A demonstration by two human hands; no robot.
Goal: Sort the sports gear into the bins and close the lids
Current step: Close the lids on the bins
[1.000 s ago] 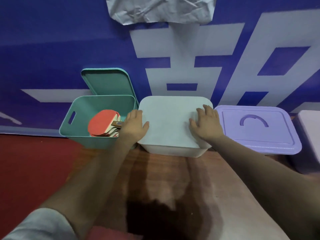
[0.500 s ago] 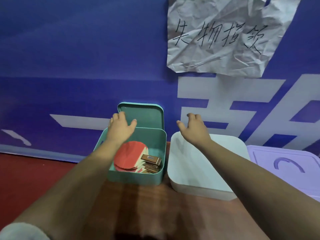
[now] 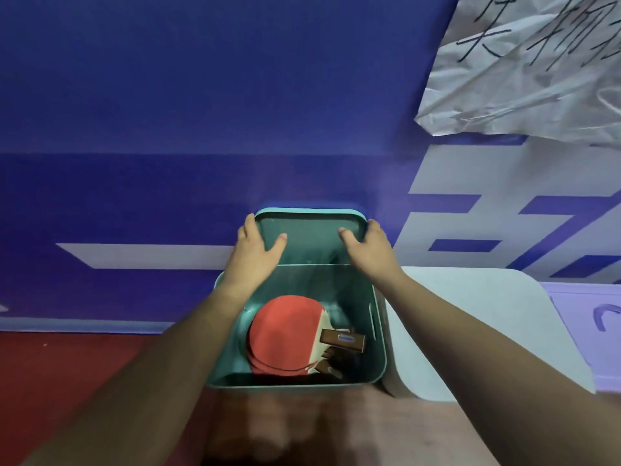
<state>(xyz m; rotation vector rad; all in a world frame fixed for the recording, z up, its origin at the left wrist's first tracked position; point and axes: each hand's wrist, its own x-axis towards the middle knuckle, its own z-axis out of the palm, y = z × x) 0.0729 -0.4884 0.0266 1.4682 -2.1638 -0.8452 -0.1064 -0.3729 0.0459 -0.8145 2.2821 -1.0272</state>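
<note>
Both hands have come off the white bin (image 3: 470,324) and gone up to the teal lid (image 3: 307,240), which stands on edge at the centre of the frame, leaning on the blue banner (image 3: 201,95) just behind its bin. At the lid's left edge the left hand (image 3: 255,255) has its fingers tucked behind the rim and its thumb laid on the inner face; the right hand (image 3: 368,250) curls round the upper right corner in the same way, so each hand grips one side. Below the wrists the teal bin (image 3: 378,334) sits open, with a stack of red paddles (image 3: 285,334) lying flat inside, handles pointing right. The white bin touches it on the right, lid on, and a closed purple bin (image 3: 588,317) shows at the right edge; a crumpled paper sign (image 3: 524,68) hangs upper right. As a thin moulded plastic piece, the lid is probably light, fairly stiff and smooth. Holding it by the two opposite rims looks right: it keeps the lid square as it tips forward, and the paddles lie low enough to clear it.
</note>
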